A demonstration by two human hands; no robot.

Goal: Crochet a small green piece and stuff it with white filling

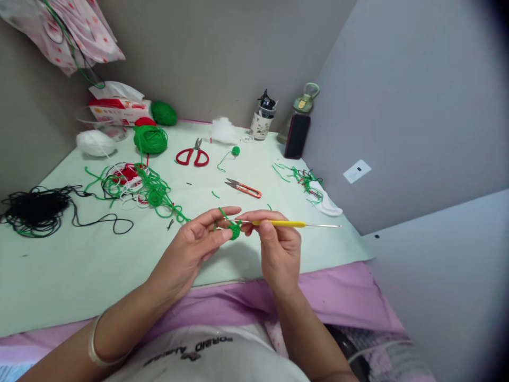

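Observation:
My left hand pinches a small green crochet piece between thumb and fingers, just above the pale green table. My right hand grips a yellow-handled crochet hook whose metal tip points left into the piece. Green yarn runs from the piece back to a loose green tangle on the left of the table.
Red scissors, orange thread snips, a green yarn ball, white yarn, a black yarn heap and green scraps lie around. A jar, phone and tissue pack stand by the walls.

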